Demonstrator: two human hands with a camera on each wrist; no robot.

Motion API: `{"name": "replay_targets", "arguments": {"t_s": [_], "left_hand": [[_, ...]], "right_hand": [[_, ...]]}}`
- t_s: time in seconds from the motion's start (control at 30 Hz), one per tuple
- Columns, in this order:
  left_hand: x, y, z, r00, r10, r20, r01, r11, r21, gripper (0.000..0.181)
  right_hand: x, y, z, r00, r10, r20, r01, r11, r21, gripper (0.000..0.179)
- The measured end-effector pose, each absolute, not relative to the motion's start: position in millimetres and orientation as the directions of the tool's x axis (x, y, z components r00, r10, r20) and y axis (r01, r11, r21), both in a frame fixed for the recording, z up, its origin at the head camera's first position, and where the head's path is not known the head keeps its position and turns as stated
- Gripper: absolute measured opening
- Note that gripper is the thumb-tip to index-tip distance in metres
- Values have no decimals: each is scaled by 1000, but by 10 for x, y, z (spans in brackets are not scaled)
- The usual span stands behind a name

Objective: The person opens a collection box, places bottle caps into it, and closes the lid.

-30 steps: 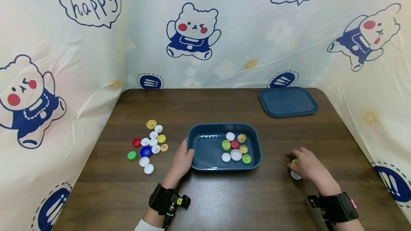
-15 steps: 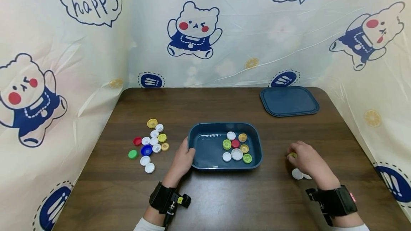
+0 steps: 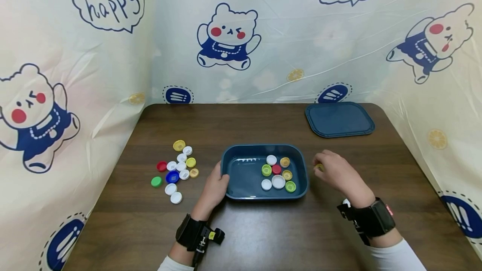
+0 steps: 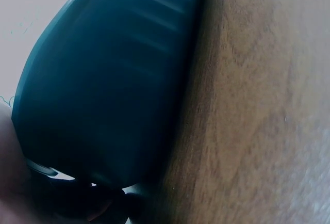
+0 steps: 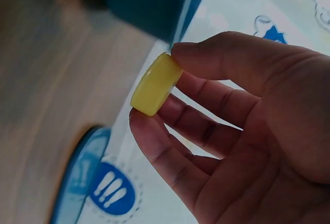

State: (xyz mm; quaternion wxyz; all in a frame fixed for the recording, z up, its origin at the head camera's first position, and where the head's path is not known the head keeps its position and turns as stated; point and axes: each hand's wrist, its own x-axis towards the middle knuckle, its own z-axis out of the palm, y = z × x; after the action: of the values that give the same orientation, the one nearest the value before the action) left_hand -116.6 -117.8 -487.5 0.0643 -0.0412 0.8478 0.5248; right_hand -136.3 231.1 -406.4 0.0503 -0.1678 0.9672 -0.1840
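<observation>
My left hand [image 3: 216, 186] grips the left end of a dark blue rectangular tray [image 3: 241, 179], thumb over its rim. Several white, green, red and yellow bottle caps lie in the tray's right half, such as a larger white cap [image 3: 278, 182]. In the left wrist view the tray's outer wall [image 4: 108, 79] fills much of the picture. Just right of the tray, my right hand [image 3: 339, 175] pinches a yellow bottle cap [image 5: 157, 84] between thumb and fingertip. A white cap [image 3: 346, 202] on the table is partly hidden behind the right wrist.
Several loose caps in mixed colours, among them a blue cap [image 3: 172, 177] and a green cap [image 3: 156, 182], lie left of the tray. A flat blue lid [image 3: 340, 119] rests at the table's back right. A printed curtain [image 3: 286, 32] hangs behind the table.
My right hand has picked up the yellow cap from beside the white caps and moved left with it, towards the tray. My left hand has stayed on the tray.
</observation>
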Motion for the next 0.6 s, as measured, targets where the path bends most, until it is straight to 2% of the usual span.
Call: {"name": "replay_targets", "arguments": {"t_s": [0.4,0.6], "left_hand": [[-1161,-1186,-4856,-989,-3,-150,-136,427,894,61],[-1156,-1187,-4855,-990,1,-143,-129,419,899,60]], "right_hand": [[-1485,1826,-3976,-902,-424,-83,-364,849,-383,13],[-1512,1707,-4003,-882,-467,-69,-412,832,-372,10]]}}
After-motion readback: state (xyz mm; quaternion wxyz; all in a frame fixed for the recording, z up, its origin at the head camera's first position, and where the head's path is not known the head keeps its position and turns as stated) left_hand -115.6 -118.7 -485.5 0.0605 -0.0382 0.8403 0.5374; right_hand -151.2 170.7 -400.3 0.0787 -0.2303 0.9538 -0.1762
